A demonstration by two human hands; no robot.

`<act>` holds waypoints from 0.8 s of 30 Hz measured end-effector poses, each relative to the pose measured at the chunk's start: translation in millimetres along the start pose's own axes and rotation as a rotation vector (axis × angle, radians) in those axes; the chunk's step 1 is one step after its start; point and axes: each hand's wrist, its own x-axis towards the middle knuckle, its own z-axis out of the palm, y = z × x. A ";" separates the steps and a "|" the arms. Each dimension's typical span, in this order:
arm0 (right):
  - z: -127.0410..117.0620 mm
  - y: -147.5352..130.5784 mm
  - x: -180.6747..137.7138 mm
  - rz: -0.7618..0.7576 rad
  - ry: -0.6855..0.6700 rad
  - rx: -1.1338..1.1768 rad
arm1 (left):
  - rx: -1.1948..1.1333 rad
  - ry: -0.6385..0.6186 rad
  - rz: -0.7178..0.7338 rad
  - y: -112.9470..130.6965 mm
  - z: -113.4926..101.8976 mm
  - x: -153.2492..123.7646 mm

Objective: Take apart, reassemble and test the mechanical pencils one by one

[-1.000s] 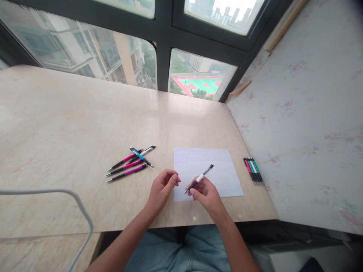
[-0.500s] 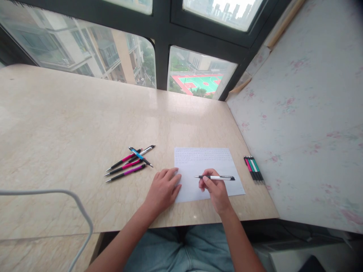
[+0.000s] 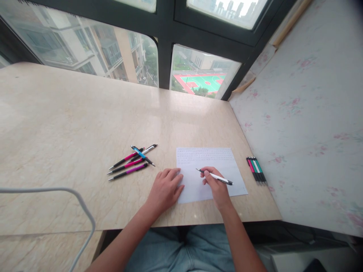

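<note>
A sheet of paper point(image 3: 210, 189) lies on the marble-patterned counter, with rows of small handwriting across its top part. My left hand point(image 3: 167, 187) rests flat over the sheet's left edge, fingers stretched out and apart. Between the thumb and fingers of my right hand point(image 3: 215, 185) is a white pen point(image 3: 218, 177) with a black grip. Its tip points up and left over the paper, below the written lines; whether it touches the sheet I cannot tell. The pen's clip end slants down to the right.
Left of the paper, several pens point(image 3: 130, 162) in pink, purple, blue and white lie crossed in a loose pile. A row of pens point(image 3: 256, 170) sits by the papered wall point(image 3: 306, 132) at right. A grey cable point(image 3: 82, 206) loops over the counter point(image 3: 70, 124) at lower left.
The pen has turned in my right hand: its tip swung up and its clip end dropped. My left hand stays in place on the paper. The view has shifted slightly.
</note>
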 end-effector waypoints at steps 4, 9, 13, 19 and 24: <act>-1.7 -10.6 -0.1 -0.071 -0.017 -0.075 | 0.023 -0.009 -0.008 0.6 -1.7 0.6; -0.6 -15.2 -0.6 -0.015 -0.004 0.060 | 0.041 -0.011 -0.007 0.5 -0.6 0.6; 2.6 -8.8 -2.0 0.054 0.040 0.213 | 0.049 -0.017 -0.009 -0.1 0.7 0.0; 3.2 -3.0 -3.0 0.100 0.039 0.337 | 0.045 -0.011 -0.002 -0.7 1.0 -0.1; 4.5 -7.5 -4.1 0.091 0.111 0.330 | 0.040 0.000 0.002 -0.5 0.3 0.4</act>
